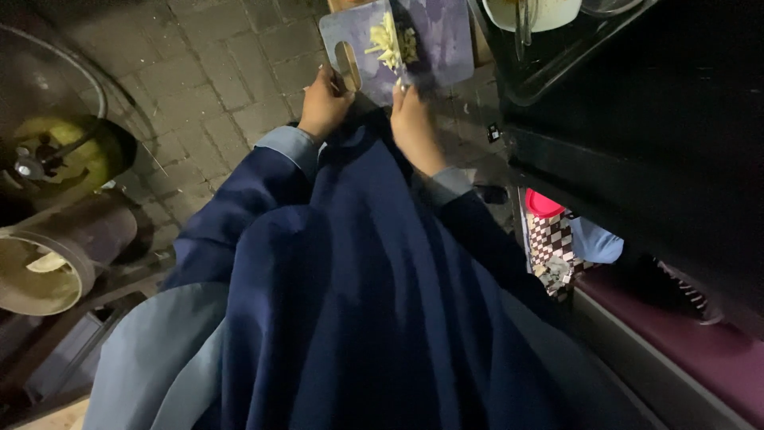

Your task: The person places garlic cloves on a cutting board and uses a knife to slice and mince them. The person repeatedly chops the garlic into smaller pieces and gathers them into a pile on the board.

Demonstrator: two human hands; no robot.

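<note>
A bluish plastic cutting board (446, 36) with a handle slot is held out in front of me over the brick paving. A small heap of pale yellow cut strips (390, 44) lies on it. My left hand (322, 103) grips the board's near edge by the handle slot. My right hand (414, 119) holds the near edge further right, just below the strips. Both arms wear dark blue sleeves with lighter cuffs, and dark blue cloth fills the lower frame.
A dark counter (637, 143) runs along the right with a metal tray (557, 72) and a white bowl (533, 12) on it. A checkered bag (553, 243) with a red lid sits below. At left are a yellow-green gas cylinder (56, 151) and a tipped cylindrical pot (56, 255).
</note>
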